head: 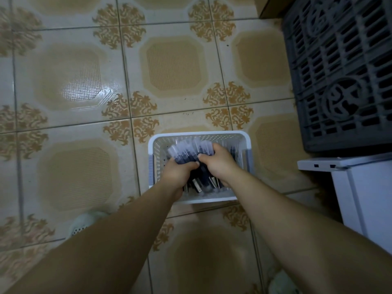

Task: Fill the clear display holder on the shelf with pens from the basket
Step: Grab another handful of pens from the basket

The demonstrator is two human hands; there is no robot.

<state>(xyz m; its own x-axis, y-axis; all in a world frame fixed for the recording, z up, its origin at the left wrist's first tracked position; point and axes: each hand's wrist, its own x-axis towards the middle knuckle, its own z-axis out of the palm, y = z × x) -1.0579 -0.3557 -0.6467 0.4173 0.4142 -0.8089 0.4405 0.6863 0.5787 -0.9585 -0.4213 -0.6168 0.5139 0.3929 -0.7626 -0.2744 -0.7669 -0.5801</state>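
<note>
A white perforated basket (200, 134) sits on the tiled floor just ahead of me. Inside it lies a bundle of dark pens (186, 152) with frosted clear caps. My left hand (178, 172) grips the bundle from the left, fingers curled round the barrels. From the right, my right hand (218, 161) closes over the same bundle, thumb pressing the pens. More pens (203, 185) lie loose at the basket's near end. The clear display holder and the shelf are not in view.
A dark grey slatted plastic crate (343, 71) stands at the right. A white metal unit (360, 187) is below it, close to the basket. A cardboard box corner (273, 7) shows at the top. A pale slipper (84, 223) is at my lower left.
</note>
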